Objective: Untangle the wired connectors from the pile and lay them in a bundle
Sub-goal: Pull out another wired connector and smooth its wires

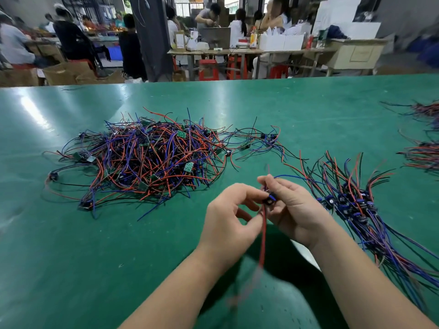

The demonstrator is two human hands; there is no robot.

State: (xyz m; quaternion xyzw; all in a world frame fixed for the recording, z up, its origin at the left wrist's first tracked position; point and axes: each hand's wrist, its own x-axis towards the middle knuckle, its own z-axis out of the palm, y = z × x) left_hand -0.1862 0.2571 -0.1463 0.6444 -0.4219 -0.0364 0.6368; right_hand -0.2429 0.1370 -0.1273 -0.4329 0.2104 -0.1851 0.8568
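A tangled pile (152,160) of red, blue and black wired connectors with small green boards lies on the green table (71,245), left of centre. To the right lies a bundle (351,203) of sorted connectors, their black heads grouped together. Between them, near the table's front edge, my right hand (294,210) pinches a single black connector (269,200). My left hand (228,217) pinches its red wire (262,241), which hangs down toward me. A blue wire of the same piece arcs off to the right.
More wire bundles (422,155) lie at the table's far right edge. A few loose connectors (268,137) trail right of the pile. Beyond the table's far edge, people sit at other benches with boxes and red stools.
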